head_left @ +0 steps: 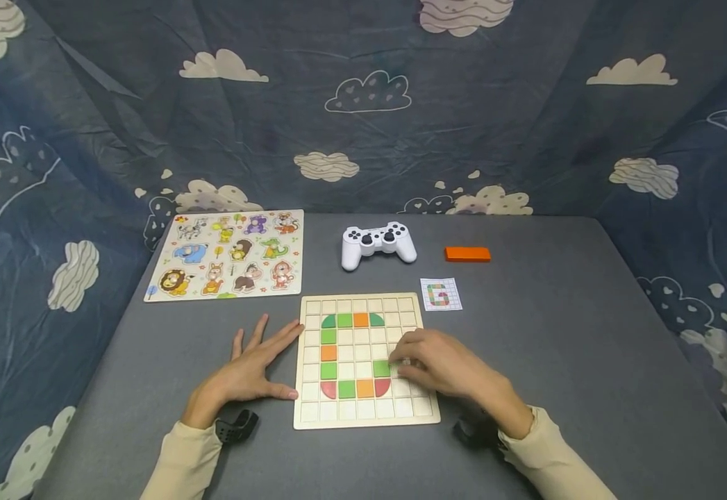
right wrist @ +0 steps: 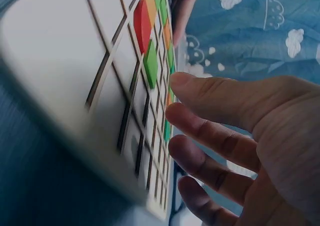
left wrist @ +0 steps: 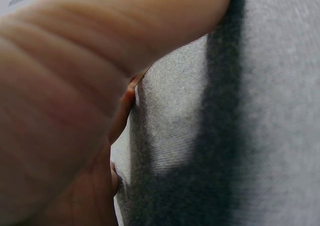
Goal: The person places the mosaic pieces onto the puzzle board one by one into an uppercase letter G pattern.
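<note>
A wooden grid board (head_left: 428, 410) lies flat, with coloured tiles set in some of its squares. Dark green rounded corner pieces (head_left: 328, 321) sit in the top row and red ones (head_left: 328, 389) in the bottom row. Between them are light green and orange squares. My left hand (head_left: 244, 375) rests with fingers spread, its thumb and fingertips at the board's left edge. Over the right side hovers my right hand (head_left: 441, 361), close to a light green tile (head_left: 381, 369). In the right wrist view its thumb and loosely bent fingers (right wrist: 215, 131) stand apart with nothing between them.
Just beyond the board's upper right corner is a small pattern card (head_left: 441, 294). Farther back are a white game controller (head_left: 378, 244) and an orange block (head_left: 467, 255). An animal puzzle board (head_left: 228, 257) lies at the back left, before the cloud-print cloth (head_left: 363, 132).
</note>
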`<state>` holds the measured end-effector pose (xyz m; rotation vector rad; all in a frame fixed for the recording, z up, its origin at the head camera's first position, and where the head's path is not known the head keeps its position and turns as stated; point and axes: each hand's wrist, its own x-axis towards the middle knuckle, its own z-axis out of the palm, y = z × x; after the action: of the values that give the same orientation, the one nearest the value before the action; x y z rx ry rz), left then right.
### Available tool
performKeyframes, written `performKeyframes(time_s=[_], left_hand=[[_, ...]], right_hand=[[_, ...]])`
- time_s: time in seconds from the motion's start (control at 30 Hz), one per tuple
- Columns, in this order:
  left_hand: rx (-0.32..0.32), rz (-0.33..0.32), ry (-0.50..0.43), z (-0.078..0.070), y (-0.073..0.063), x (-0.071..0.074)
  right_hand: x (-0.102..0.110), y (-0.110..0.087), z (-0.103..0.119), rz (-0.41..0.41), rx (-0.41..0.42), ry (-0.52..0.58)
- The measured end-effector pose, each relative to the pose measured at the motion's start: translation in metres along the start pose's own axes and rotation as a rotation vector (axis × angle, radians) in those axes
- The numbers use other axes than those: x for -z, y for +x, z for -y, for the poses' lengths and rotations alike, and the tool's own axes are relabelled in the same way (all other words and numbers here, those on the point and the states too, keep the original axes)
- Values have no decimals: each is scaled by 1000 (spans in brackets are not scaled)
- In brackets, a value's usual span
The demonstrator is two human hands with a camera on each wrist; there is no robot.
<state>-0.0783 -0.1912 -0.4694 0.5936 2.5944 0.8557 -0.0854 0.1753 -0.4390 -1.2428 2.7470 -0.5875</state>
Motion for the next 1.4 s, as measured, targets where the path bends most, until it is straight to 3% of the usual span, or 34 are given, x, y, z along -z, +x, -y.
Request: performKeyframes(time_s=[0.3, 0.87, 1.13, 1.4], left_hand=[[1, 3, 1, 0, 0, 2], [-6, 2, -12, -2, 1, 1], [-1, 3, -9, -1, 1, -1], [0, 6, -14, -2, 1, -1]], right_hand=[[10, -28, -12, -11, -113, 44], [20, -82, -41, -74, -209, 34], [22, -100, -43, -29, -297, 27], [21, -107, -44, -45, -319, 35]])
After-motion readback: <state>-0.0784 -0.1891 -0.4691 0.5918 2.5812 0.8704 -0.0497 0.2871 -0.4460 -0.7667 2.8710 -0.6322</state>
